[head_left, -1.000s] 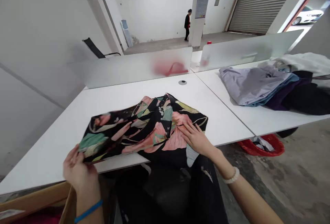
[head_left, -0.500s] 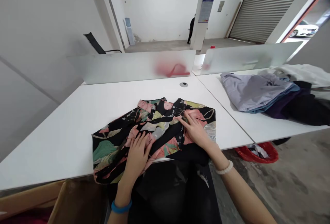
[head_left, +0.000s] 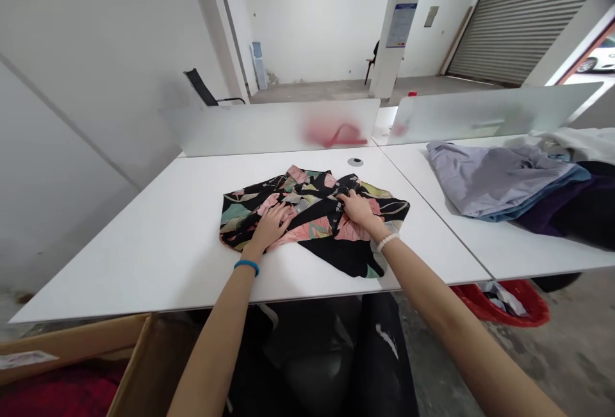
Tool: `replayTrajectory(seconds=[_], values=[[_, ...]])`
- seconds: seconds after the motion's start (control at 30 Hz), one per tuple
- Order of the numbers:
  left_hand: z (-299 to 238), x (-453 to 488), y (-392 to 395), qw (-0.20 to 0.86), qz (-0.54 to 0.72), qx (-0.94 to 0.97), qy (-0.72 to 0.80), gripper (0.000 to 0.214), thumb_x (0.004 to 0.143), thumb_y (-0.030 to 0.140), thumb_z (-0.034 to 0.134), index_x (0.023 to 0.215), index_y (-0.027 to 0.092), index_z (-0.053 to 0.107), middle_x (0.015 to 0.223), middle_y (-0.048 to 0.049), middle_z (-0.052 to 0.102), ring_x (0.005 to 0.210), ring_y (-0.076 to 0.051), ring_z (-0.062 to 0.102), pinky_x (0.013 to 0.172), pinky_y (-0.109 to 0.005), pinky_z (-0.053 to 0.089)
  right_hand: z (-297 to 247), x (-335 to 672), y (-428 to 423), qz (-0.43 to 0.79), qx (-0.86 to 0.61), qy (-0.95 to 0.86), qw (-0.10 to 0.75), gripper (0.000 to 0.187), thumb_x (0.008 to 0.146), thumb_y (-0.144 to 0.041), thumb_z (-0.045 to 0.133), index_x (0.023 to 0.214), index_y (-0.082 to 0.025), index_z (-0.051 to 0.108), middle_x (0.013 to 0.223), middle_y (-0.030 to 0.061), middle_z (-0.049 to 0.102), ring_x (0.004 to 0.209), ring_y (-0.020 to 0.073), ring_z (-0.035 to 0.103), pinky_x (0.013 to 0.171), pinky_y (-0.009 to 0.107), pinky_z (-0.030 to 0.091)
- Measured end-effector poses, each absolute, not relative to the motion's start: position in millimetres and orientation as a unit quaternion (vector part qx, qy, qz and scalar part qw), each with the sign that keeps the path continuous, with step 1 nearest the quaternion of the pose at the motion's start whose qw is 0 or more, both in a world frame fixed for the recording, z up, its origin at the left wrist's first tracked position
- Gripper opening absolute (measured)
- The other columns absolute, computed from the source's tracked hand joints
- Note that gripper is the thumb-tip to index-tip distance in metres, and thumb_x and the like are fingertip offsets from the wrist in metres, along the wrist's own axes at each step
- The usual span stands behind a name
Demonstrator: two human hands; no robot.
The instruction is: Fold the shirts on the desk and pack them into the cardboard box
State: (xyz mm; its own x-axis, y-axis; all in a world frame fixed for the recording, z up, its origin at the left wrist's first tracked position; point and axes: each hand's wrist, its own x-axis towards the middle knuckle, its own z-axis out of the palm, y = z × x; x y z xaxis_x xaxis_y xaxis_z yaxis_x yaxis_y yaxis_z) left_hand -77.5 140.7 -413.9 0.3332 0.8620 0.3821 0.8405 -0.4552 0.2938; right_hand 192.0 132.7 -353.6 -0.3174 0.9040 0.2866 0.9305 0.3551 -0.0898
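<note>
A crumpled black floral shirt (head_left: 314, 225) with pink, green and yellow print lies on the white table (head_left: 158, 257). Across its left part rests my left hand (head_left: 271, 225), palm down with the fingers stretched out on the cloth. My right hand (head_left: 358, 209) is at the upper right of the shirt, its fingers curled and pinching the fabric. The fingertips of that hand are partly hidden in the folds. The lower right part of the shirt spreads flat towards the table's front edge.
Folded clothes (head_left: 500, 177) are piled on the right-hand table. Frosted dividers (head_left: 273, 127) run along the back. A cardboard box (head_left: 72, 340) holding red cloth stands below at left, and a red bin (head_left: 533, 302) with cloth below at right.
The shirt and both hands have moved forward, away from the table's front edge, and the overhanging cloth now lies on the table. My right hand's fingers have curled onto the fabric.
</note>
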Motion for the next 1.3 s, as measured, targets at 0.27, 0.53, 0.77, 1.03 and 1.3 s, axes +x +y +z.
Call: replayTrajectory(seconds=[0.27,0.53,0.77,1.03,1.3], values=[[-413,-96,138,0.009,0.373,0.689,0.621,0.033,0.092,0.029,0.033,0.105,0.018,0.061,0.122,-0.0115,0.061,0.119,-0.023,0.052,0.103,-0.042,0.039,-339,151,65,-0.062,-0.483,-0.863,0.138,0.018,0.090,-0.022,0.052,0.106,-0.019,0.062,0.108,0.0089,0.061,0.105,0.0231,0.053,0.099,0.044,0.038],[-425,-124,162,0.088,0.326,0.681,0.650,0.036,0.089,0.031,0.036,0.107,0.016,0.063,0.115,-0.0121,0.067,0.109,-0.022,0.059,0.099,-0.034,0.042,-414,79,-83,0.025,-0.272,-0.956,0.104,0.008,0.086,-0.025,0.057,0.089,-0.019,0.054,0.077,0.0020,0.060,0.069,0.0176,0.058,0.062,0.031,0.045],[-427,-133,172,0.124,0.259,0.720,0.631,0.045,0.089,0.041,0.036,0.114,0.016,0.064,0.131,-0.0149,0.058,0.128,-0.030,0.045,0.107,-0.050,0.029,-476,55,-134,0.118,-0.312,-0.940,0.067,0.026,0.075,-0.034,0.069,0.091,-0.021,0.055,0.080,-0.0007,0.065,0.052,0.0153,0.059,0.035,0.025,0.030],[-414,-127,151,0.094,0.313,0.743,0.584,0.035,0.083,0.042,0.045,0.093,0.019,0.069,0.127,-0.0115,0.061,0.128,-0.029,0.044,0.110,-0.045,0.028,-417,98,-88,0.184,-0.433,-0.844,0.258,0.006,0.088,-0.019,0.054,0.091,-0.020,0.060,0.094,0.0022,0.066,0.092,0.0164,0.062,0.078,0.028,0.048],[-384,-164,105,0.088,0.550,0.582,0.593,0.044,0.088,0.039,0.023,0.105,0.014,0.055,0.115,-0.0131,0.064,0.109,-0.024,0.059,0.096,-0.044,0.046,-440,122,-44,-0.010,-0.497,-0.818,0.290,0.037,0.092,-0.025,0.053,0.128,-0.017,0.056,0.138,0.0103,0.051,0.129,0.0265,0.043,0.104,0.045,0.039]])
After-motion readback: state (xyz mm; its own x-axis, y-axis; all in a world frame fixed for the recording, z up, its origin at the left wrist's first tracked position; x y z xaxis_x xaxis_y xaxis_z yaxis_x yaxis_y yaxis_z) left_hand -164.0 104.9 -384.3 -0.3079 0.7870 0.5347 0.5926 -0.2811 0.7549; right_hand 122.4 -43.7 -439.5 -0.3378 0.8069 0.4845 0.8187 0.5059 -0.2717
